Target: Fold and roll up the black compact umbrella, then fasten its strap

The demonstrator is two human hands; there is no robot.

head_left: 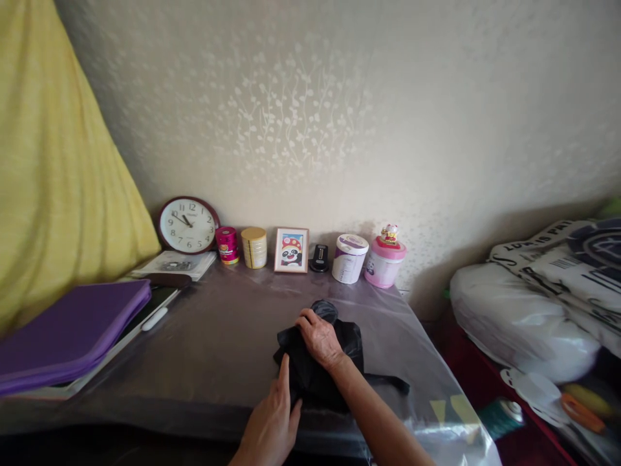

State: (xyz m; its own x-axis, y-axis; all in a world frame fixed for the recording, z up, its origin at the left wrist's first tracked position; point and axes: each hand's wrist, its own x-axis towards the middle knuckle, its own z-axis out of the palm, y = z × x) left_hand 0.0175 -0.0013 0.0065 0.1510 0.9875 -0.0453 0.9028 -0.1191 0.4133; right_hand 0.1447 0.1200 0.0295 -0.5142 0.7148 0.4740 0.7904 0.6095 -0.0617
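Nearest: left hand [272, 414], open and flat, fingers together, thumb spread. Its fingertips press the near-left edge of the black cloth [315, 375]; it grasps nothing. Likely a pin-down, since the table's [218, 349] clear plastic cover looks slick and the cloth would slide.

Just beyond: right hand [320, 338] lies palm-down on top of the cloth, with the forearm crossing its near-right corner. The fingers bend down over the far edge, next to a bunched, rounded lump of the fabric. Whether they pinch a fold or only press on it I cannot tell, as the fingertips are hidden. A thin black strap or tail trails off right.

The cloth sits mid-table toward the near-right, crumpled, not laid out.

Left side: purple folder [72, 330] over a stack, a white pen beside it.

Far edge, lined along the wall, probably to keep them out of the way: wall clock [187, 224] leaning, pink tin [227, 245], cream tin [254, 247], framed panda picture [291, 250], small black device [319, 257], white tub [350, 258], pink jar [385, 264] with a figurine on top.
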